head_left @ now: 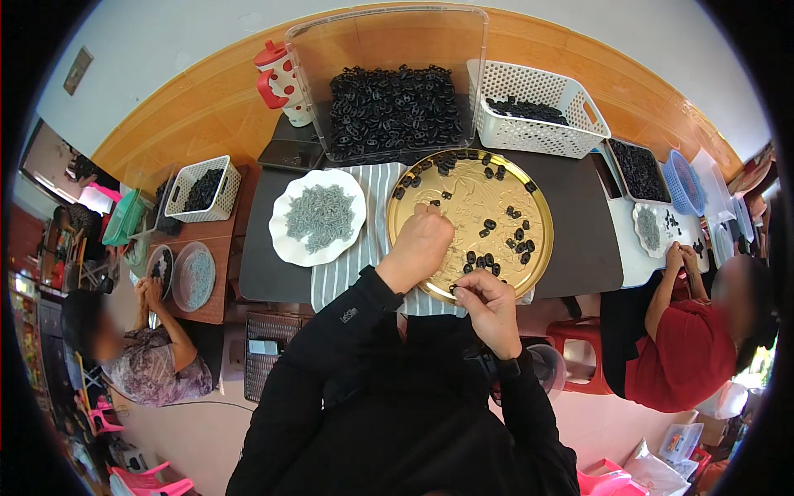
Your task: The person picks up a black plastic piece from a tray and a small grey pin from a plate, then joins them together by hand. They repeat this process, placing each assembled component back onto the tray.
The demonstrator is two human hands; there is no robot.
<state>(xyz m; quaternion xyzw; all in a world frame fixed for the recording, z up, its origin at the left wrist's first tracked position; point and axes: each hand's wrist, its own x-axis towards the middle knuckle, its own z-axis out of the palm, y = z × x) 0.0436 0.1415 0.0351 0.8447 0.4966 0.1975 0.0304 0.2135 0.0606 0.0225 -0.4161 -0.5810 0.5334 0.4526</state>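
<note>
A round gold tray (542,248) carries loose small black plastic parts (490,224), scattered mostly on its right half and along its far rim. Over its left half is my left hand (423,246), fingers curled closed; a black part (435,203) shows right at the fingertips, and whether they grip it or something else I cannot make out. At the tray's near edge my right hand (492,307) pinches a small black plastic part (454,288) between thumb and forefinger. A white scalloped plate (278,236) heaped with small grey pieces (321,217) stands left of the tray.
Behind the tray stand a clear bin (482,50) of black parts and a white perforated basket (546,136). A red-lidded tumbler (285,87) is at the back left. Under the tray lies a striped cloth (347,277). People work at side tables: one left (157,364), one right (686,347).
</note>
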